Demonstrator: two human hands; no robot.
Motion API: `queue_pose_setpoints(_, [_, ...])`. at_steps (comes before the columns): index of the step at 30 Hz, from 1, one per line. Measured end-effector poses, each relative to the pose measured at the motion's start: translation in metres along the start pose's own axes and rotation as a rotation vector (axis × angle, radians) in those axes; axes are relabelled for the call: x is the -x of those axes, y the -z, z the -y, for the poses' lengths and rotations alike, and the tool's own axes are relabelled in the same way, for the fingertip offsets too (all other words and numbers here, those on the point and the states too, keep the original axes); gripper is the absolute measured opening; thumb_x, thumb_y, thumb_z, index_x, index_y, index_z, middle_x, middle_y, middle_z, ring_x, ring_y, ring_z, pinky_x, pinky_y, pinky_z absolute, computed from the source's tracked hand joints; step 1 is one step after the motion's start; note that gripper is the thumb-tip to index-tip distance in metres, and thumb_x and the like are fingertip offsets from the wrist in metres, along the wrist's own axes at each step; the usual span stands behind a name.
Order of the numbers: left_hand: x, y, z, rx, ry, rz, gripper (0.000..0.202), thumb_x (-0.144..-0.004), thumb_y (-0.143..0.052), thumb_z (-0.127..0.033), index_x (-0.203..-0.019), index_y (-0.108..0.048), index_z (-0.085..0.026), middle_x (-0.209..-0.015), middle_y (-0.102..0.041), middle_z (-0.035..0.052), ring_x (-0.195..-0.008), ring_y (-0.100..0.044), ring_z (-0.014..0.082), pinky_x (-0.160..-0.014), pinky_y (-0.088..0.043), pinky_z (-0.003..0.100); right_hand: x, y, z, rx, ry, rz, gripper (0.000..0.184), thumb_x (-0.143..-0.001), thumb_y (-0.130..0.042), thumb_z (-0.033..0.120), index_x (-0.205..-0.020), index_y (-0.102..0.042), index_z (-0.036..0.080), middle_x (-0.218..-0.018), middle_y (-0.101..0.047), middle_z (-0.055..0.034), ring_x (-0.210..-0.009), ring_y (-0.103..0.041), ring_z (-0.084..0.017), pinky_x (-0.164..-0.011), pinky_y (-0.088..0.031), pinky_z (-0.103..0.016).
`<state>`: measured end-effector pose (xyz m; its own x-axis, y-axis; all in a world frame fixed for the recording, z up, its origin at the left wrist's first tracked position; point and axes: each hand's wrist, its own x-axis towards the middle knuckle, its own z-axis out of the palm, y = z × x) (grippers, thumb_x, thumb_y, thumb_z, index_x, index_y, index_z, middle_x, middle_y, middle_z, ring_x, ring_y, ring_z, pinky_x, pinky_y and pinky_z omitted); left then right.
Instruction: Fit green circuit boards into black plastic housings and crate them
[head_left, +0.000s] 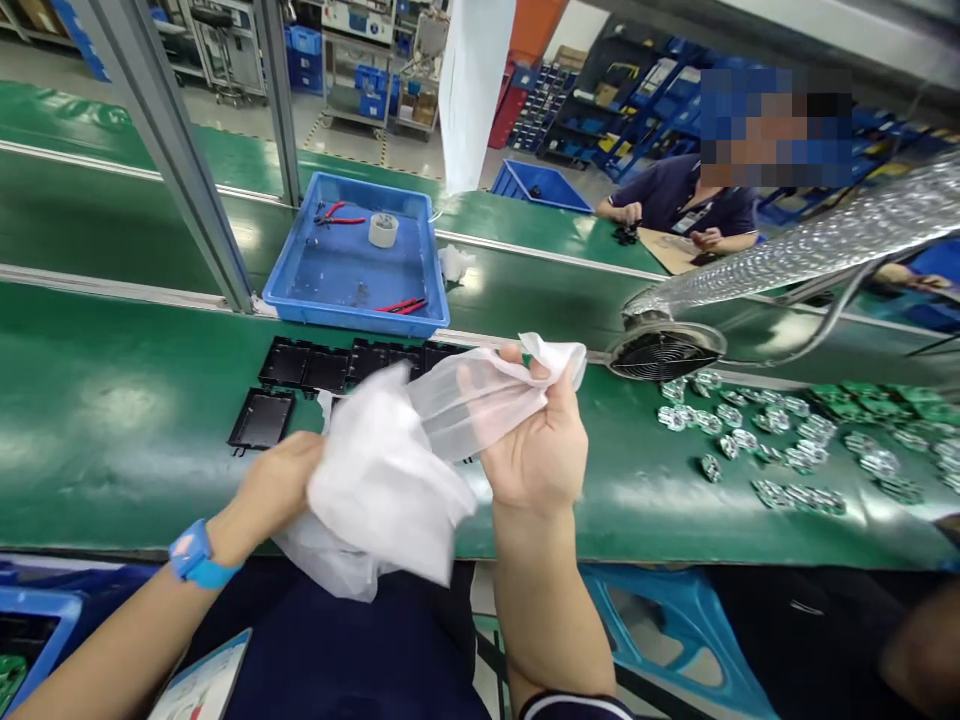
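Thin white translucent packing sheets (390,465) stretch between my two hands above the front edge of the green bench, blurred by motion. My left hand (281,490), with a blue band at the wrist, is closed on their left side; its fingertips are partly hidden. My right hand (536,450) is turned palm up and pinches the crumpled upper end between thumb and fingers. Just beyond the sheets lie several black plastic trays (307,365) in a row, some partly covered. A single black tray (261,418) lies nearer my left hand.
Behind the trays stands a blue bin (442,310) with red-handled pliers (341,215) and a white tape roll (383,231). A silver duct (795,240) ends in a fan grille (664,350). Several small circuit boards (780,420) cover the right. A co-worker (675,195) sits opposite.
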<state>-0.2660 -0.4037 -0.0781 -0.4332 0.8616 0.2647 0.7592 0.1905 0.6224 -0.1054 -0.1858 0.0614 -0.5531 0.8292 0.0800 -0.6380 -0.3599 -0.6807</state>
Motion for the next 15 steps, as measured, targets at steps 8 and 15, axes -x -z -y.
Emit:
queue_pose_setpoints(8, [-0.031, -0.021, -0.012, -0.078, -0.095, 0.151, 0.017, -0.090, -0.051, -0.013, -0.091, -0.066, -0.021, -0.089, -0.069, 0.0051, -0.089, -0.061, 0.0230, -0.076, -0.050, 0.032, -0.004, 0.008, 0.043, -0.012, 0.253, -0.176, 0.042, -0.106, -0.033, 0.027, -0.072, -0.056, 0.020, -0.071, -0.059, 0.0038, -0.079, -0.067, -0.012, -0.087, -0.059, -0.036])
queue_pose_setpoints(15, [-0.024, -0.011, 0.007, 0.016, -0.130, 0.101, 0.015, -0.092, -0.051, -0.028, -0.090, -0.064, -0.020, -0.090, -0.069, 0.0050, -0.086, -0.063, 0.0217, -0.070, -0.049, 0.030, 0.027, 0.063, 0.118, 0.103, 0.570, -0.268, 0.025, -0.089, -0.059, 0.025, -0.065, -0.056, 0.021, -0.055, -0.036, 0.0090, -0.043, -0.037, -0.004, -0.056, -0.050, -0.020])
